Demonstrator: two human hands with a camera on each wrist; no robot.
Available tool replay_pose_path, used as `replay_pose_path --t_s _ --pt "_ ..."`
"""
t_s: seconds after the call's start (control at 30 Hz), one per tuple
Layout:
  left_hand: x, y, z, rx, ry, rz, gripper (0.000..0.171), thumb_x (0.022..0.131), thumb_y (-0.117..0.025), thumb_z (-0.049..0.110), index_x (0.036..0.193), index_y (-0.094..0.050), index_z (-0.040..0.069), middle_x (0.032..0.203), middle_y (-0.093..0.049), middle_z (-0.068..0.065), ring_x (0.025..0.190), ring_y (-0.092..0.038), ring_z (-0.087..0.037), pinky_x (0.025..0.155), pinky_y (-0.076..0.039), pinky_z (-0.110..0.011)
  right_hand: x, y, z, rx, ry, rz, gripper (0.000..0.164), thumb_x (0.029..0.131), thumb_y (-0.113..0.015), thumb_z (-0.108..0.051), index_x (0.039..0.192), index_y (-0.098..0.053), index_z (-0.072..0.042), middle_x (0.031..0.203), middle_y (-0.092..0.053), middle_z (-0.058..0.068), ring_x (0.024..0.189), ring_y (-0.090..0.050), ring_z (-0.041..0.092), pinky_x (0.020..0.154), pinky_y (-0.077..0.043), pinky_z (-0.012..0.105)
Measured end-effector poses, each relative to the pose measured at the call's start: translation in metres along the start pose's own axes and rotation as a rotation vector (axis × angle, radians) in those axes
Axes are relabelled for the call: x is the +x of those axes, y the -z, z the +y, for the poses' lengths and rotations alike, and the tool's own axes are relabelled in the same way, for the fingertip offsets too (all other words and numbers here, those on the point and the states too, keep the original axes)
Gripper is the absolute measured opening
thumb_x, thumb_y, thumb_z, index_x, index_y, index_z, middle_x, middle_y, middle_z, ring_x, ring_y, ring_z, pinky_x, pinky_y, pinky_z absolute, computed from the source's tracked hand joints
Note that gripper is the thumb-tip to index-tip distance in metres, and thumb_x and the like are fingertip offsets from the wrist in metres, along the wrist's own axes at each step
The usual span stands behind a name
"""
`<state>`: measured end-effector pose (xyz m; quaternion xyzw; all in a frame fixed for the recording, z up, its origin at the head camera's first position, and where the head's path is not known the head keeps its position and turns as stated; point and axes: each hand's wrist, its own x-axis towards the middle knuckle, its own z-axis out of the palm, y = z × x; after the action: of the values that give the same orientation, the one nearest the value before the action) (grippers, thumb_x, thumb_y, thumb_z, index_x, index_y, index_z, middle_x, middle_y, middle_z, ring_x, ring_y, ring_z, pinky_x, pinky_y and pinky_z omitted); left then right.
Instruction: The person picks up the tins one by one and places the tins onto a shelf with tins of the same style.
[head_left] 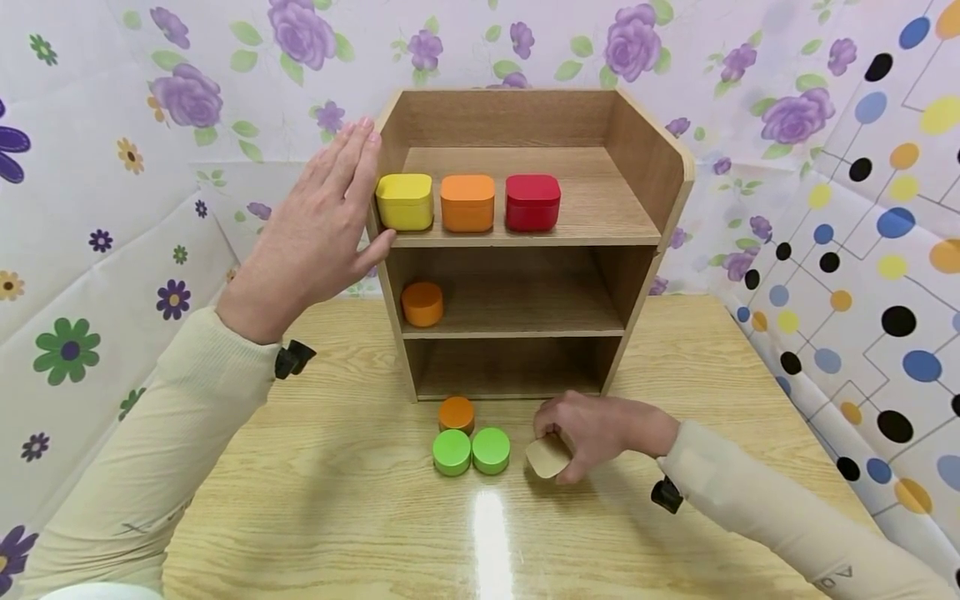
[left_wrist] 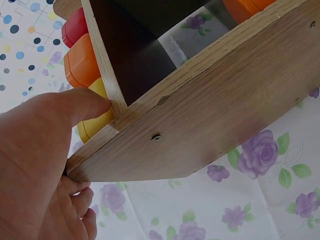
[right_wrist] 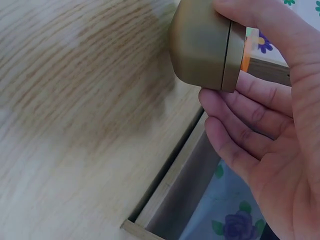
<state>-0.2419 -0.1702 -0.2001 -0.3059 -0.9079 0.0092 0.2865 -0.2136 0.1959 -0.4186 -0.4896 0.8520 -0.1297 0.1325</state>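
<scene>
The step in hand looks to be the handling of the tan box [head_left: 546, 457] at the front of the shelf [head_left: 510, 117]. The right hand [head_left: 588, 429] pinches it, thumb on one side and fingers against the other, over the bench [head_left: 360, 517] just in front of the shelf's lower right corner. The box looks tipped rather than square to the bench; whether its lower edge touches the wood or hangs just above it, I cannot tell from these angles.

The left hand [head_left: 318, 212] lies with straight fingers along the outside of the shelf's left wall, thumb at the front edge beside the yellow box [head_left: 405, 202]. It holds no box or tub; I read its part as steadying the shelf. The two hands are well apart.

On the top board the yellow box, orange box [head_left: 467, 204] and red box [head_left: 532, 203] stand upright in a row from the left wall. One orange tub [head_left: 422, 304] sits at the left of the middle compartment. On the bench, left of the tan box, two green tubs [head_left: 471, 451] stand side by side, with another orange tub [head_left: 456, 415] just behind the left one.

The next move, as I judge it, calls for a firm pinch on either side of the box's seam, a turn of the wrist to level it, and a path clear of the tubs and the shelf's front edges. The left hand's pressure should stay light, lest the shelf shift.
</scene>
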Motion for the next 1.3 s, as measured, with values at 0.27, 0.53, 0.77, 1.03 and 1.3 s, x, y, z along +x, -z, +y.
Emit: replay_pose_path --t_s 0.27,0.53,0.77,1.03,1.3 --pt "0.0 0.0 0.001 -0.014 0.006 0.002 0.092 0.102 -0.064 0.028 0.166 -0.009 -0.007 0.177 -0.009 -0.025 0.165 -0.014 -0.042 0.137 -0.013 -0.051 -0.005 0.015 -0.001 0.005 -0.017 -0.003 0.037 0.071 -0.092 -0.033 0.093 -0.067 -0.015 0.087 -0.063 -0.007 0.077 -0.057 0.01 0.065 -0.045 0.013" --pt "-0.001 0.0 0.0 -0.015 0.004 0.003 0.092 0.102 -0.064 0.028 0.166 -0.008 -0.007 0.177 -0.008 -0.025 0.165 -0.013 -0.042 0.137 -0.012 -0.051 -0.012 0.037 -0.002 -0.004 -0.02 0.001 0.036 0.073 -0.09 -0.031 0.094 -0.066 -0.014 0.092 -0.064 -0.006 0.082 -0.058 0.007 0.072 -0.052 0.017" --pt "-0.001 0.0 0.0 -0.01 0.003 -0.003 0.092 0.102 -0.064 0.028 0.166 -0.009 -0.008 0.176 -0.008 -0.026 0.165 -0.013 -0.042 0.138 -0.011 -0.05 -0.02 0.064 -0.008 -0.043 -0.051 -0.006 0.042 0.075 -0.09 -0.034 0.105 -0.071 -0.012 0.098 -0.066 -0.006 0.087 -0.059 0.006 0.079 -0.056 0.023" --pt "-0.001 -0.001 -0.001 0.003 -0.008 0.011 0.093 0.101 -0.065 0.027 0.166 -0.009 -0.009 0.176 -0.01 -0.027 0.164 -0.014 -0.043 0.138 -0.012 -0.05 -0.03 0.106 -0.019 -0.072 -0.066 0.057 0.049 0.076 -0.092 -0.035 0.112 -0.073 -0.008 0.104 -0.072 -0.004 0.088 -0.067 0.008 0.077 -0.062 0.026" --pt "0.0 -0.002 -0.001 0.013 -0.017 0.019 0.092 0.101 -0.064 0.028 0.165 -0.01 -0.009 0.175 -0.012 -0.028 0.164 -0.015 -0.043 0.138 -0.011 -0.048 -0.041 0.148 -0.031 -0.115 -0.086 0.101 0.048 0.077 -0.093 -0.036 0.114 -0.074 -0.011 0.108 -0.075 -0.006 0.088 -0.069 0.002 0.079 -0.063 0.025"
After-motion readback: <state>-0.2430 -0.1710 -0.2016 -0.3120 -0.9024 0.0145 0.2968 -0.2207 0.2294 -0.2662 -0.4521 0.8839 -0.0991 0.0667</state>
